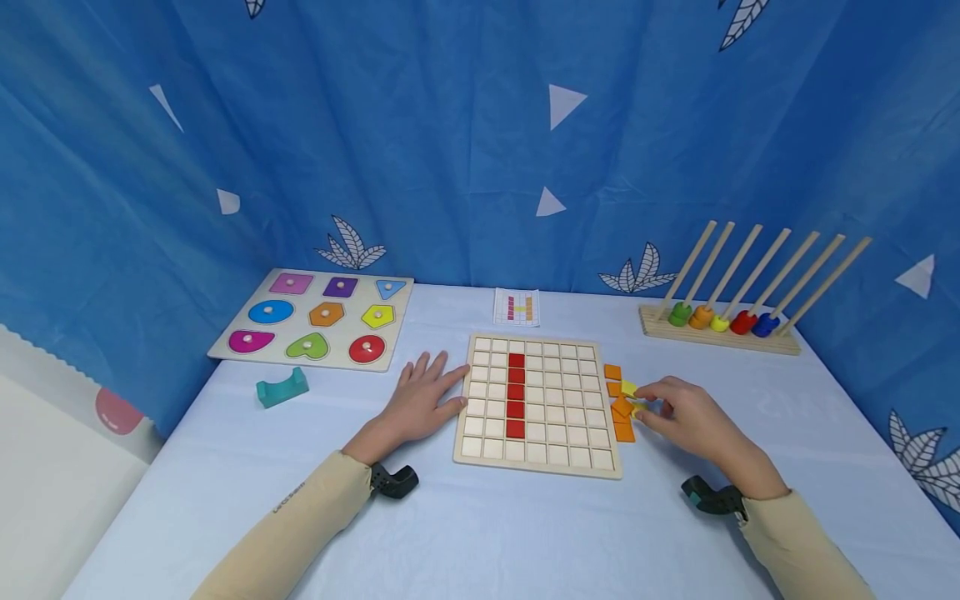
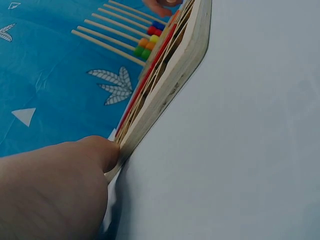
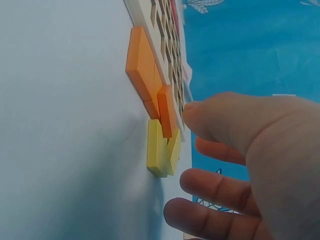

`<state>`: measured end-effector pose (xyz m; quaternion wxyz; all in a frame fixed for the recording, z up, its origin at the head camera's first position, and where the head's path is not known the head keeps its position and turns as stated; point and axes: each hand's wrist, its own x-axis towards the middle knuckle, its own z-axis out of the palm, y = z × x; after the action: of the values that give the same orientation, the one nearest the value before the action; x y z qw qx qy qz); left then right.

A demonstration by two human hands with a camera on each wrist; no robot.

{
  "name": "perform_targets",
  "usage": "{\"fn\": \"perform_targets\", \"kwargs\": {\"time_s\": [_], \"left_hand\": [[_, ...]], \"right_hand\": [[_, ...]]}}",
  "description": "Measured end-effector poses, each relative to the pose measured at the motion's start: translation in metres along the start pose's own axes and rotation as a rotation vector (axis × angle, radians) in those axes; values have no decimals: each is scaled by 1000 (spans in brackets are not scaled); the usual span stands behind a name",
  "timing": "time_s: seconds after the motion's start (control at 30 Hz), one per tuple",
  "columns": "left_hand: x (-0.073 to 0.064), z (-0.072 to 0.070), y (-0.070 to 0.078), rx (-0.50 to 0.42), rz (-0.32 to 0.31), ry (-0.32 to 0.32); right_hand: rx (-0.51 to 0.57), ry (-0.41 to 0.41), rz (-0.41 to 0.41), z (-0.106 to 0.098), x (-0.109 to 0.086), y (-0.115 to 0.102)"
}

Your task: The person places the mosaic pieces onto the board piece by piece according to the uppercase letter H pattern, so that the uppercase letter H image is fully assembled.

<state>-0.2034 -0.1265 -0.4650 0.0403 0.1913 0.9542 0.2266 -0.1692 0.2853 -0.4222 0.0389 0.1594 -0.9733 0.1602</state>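
A wooden grid board (image 1: 537, 470) lies on the table, with a column of red square tiles (image 1: 516, 391) in its cells. My left hand (image 1: 424, 402) rests at the board's left side, fingers spread; in the left wrist view a digit (image 2: 102, 150) touches the edge. Orange square tiles (image 1: 624, 432) lie along the right side, some overlapping. Close to them are yellow tiles (image 3: 156, 150). Over these tiles reaches my right hand (image 1: 693, 421), thumb and fingers apart and bent a little. No tile shows between them in the right wrist view.
Behind the board lies a pattern card (image 1: 517, 307). A shape puzzle (image 1: 300, 317) is at back left, with a teal block (image 1: 282, 387) in front. A peg stand (image 1: 720, 333) with coloured beads stands at back right. A blue curtain (image 1: 465, 150) hangs behind the table.
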Motion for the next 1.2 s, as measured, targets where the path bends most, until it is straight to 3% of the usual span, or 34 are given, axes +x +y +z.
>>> {"fn": "perform_targets", "kwargs": {"time_s": [0.6,1.2], "left_hand": [[0,-2,0,8,3,2],[-1,2,0,7,5,25]], "right_hand": [[13,-62,36,7,3,3],[-11,-62,76,12,1,5]]}}
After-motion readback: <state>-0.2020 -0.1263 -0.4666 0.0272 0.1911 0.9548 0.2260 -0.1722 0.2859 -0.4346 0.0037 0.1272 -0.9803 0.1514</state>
